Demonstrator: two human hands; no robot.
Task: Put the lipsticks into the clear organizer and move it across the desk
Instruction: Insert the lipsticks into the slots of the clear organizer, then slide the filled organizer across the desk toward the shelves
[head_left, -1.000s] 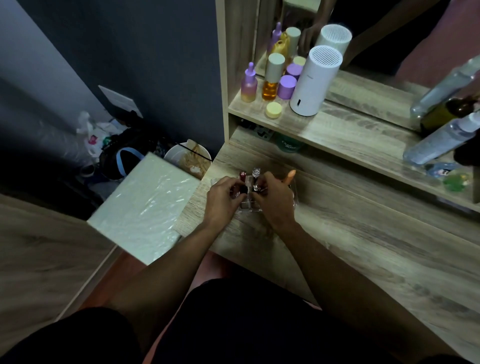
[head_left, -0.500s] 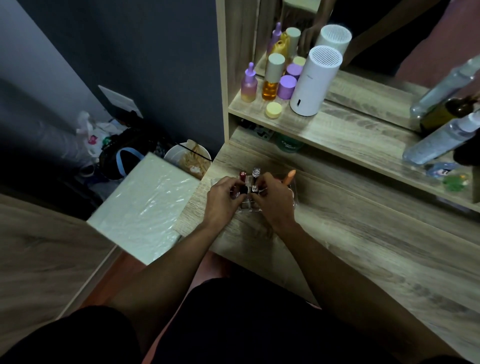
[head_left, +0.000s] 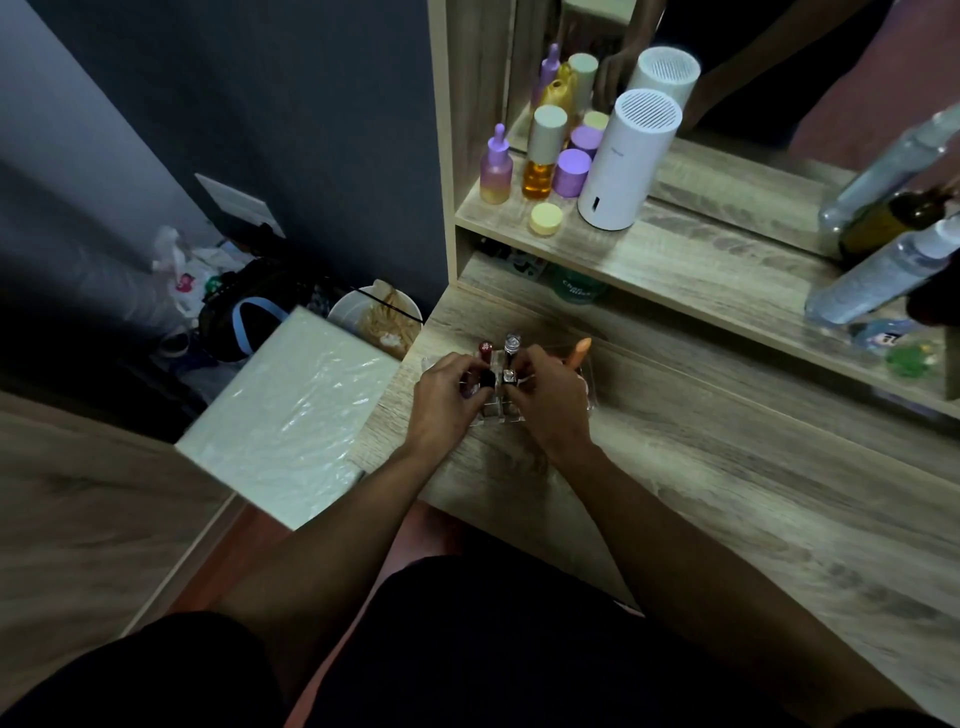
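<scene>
A clear organizer (head_left: 497, 410) stands near the left end of the wooden desk (head_left: 727, 493), mostly hidden behind my hands. Upright in it are a dark red lipstick (head_left: 485, 349), a silver-capped lipstick (head_left: 511, 344) and, further right, an orange-tipped one (head_left: 582, 349). My left hand (head_left: 447, 400) pinches a dark lipstick (head_left: 487, 381) at the organizer's left side. My right hand (head_left: 550, 400) pinches a small silver-topped lipstick (head_left: 509, 376) right beside it. The two hands nearly touch over the organizer.
A shelf (head_left: 701, 260) above the desk carries a white cylinder (head_left: 623, 161), purple and amber bottles (head_left: 540, 156), a yellow jar (head_left: 545, 218) and clear bottles (head_left: 883, 280) at right. A mirror stands behind it. A plastic-wrapped white panel (head_left: 291, 415) and a bowl (head_left: 379, 322) lie left of the desk.
Almost nothing has moved. Both hands stay over the organizer, their fingers shifting only slightly on the lipsticks.
</scene>
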